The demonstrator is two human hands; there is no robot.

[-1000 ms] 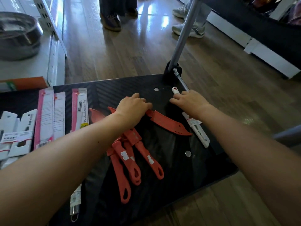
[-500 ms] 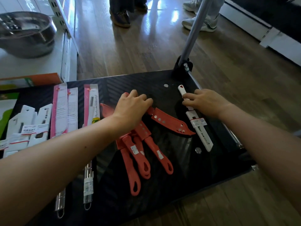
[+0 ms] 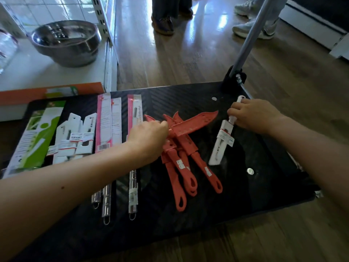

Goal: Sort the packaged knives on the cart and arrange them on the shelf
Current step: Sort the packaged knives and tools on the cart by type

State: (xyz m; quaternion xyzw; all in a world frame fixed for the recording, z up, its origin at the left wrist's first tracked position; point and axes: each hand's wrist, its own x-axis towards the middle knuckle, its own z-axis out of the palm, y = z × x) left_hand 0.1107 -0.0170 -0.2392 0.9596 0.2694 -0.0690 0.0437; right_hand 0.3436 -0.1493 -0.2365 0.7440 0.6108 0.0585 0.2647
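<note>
Several packaged knives lie on the black cart deck (image 3: 245, 197). My left hand (image 3: 147, 138) grips one red sheathed knife (image 3: 194, 122) by its handle end; the red sheath points right and up, crossing over three other red knives (image 3: 186, 165) whose handles point toward me. My right hand (image 3: 253, 115) is closed around the handle of a white sheathed knife (image 3: 221, 146), whose blade end points toward me and rests on the deck. Left of the red knives lie pink-carded steel knives (image 3: 133, 148), white carded knives (image 3: 75, 137) and a green-and-white pack (image 3: 35, 137).
A white shelf (image 3: 28, 72) stands at the left with a steel bowl (image 3: 66, 40) on it and an orange box (image 3: 37, 92) at its edge. The cart's grey handle post (image 3: 251, 38) rises at the far right. Two people's feet (image 3: 253, 29) stand on the wooden floor beyond.
My left hand has closed on the red knife and swung its sheath from pointing right-down to right-up. My right hand has pulled the white knife nearer, tilting it. The view has shifted right and down.
</note>
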